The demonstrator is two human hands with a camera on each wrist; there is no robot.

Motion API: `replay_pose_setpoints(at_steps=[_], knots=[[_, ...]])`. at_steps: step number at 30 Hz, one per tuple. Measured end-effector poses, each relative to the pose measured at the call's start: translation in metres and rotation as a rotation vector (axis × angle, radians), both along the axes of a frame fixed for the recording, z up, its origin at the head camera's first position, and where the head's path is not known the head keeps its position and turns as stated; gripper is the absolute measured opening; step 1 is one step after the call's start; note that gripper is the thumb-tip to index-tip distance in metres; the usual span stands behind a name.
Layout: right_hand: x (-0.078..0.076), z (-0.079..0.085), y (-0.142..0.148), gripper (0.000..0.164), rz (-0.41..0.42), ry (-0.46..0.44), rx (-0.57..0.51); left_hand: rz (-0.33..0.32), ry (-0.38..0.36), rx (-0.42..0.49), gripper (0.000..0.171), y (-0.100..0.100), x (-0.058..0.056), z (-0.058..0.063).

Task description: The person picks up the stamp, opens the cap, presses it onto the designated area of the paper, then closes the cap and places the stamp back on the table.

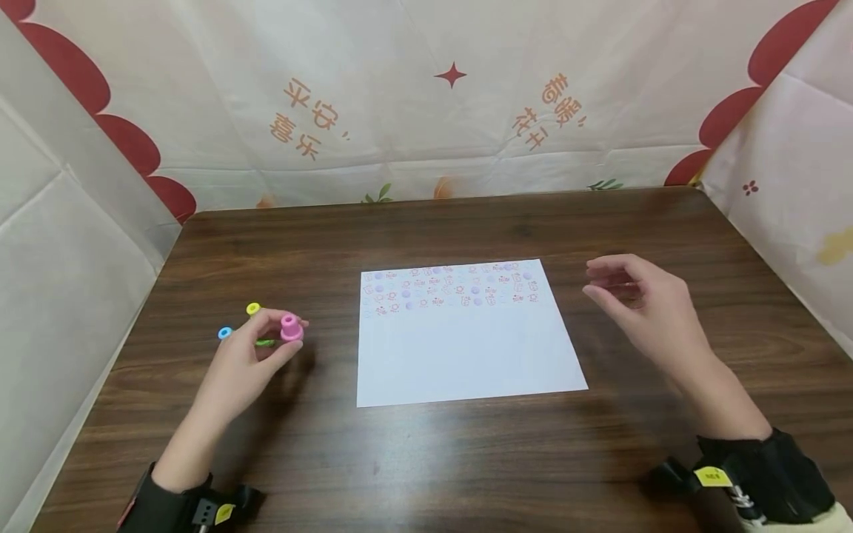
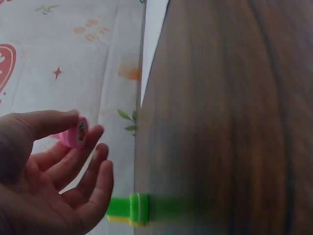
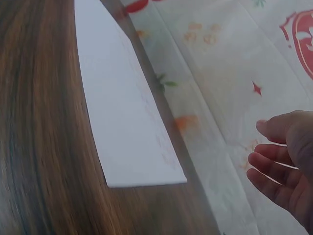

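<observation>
A pink toy stamp (image 1: 291, 328) is pinched between the thumb and fingers of my left hand (image 1: 243, 363), raised above the table on the left. The left wrist view shows the printed face of the pink stamp (image 2: 81, 132). Behind that hand stand a yellow stamp (image 1: 253, 308), a blue stamp (image 1: 225, 333) and a partly hidden green stamp (image 1: 265, 343). My right hand (image 1: 656, 311) hovers right of the paper, its fingers loosely bent around nothing. Between the hands lies a white sheet of paper (image 1: 466, 348), with rows of small red and purple prints across its far part.
The dark wooden table (image 1: 426, 466) carries everything. A white cloth (image 1: 413, 111) with red scallops and orange characters hangs behind its far edge and along both sides. Each wrist wears a black band with a camera.
</observation>
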State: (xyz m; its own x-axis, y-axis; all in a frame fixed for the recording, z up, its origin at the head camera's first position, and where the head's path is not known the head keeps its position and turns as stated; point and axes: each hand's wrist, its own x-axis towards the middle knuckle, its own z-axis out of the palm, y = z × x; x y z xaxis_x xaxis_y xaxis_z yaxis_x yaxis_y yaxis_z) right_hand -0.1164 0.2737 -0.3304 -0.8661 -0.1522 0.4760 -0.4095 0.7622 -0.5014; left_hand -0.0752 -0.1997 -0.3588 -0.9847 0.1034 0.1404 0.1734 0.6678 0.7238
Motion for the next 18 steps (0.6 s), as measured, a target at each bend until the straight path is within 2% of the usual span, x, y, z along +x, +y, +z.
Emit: replay_pose_setpoints(at_steps=[7, 14, 18], knots=[[-0.001, -0.003, 0.020, 0.032, -0.098, -0.061, 0.019, -0.027, -0.095, -0.104, 0.032, -0.010, 0.002, -0.006], [-0.004, -0.008, 0.033, 0.033, -0.116, -0.067, 0.035, -0.032, -0.104, -0.133, 0.029, -0.014, 0.003, -0.010], [-0.006, -0.011, 0.038, 0.031, -0.172, -0.083, 0.056, -0.033, -0.110, -0.169, 0.028, -0.015, 0.002, -0.010]])
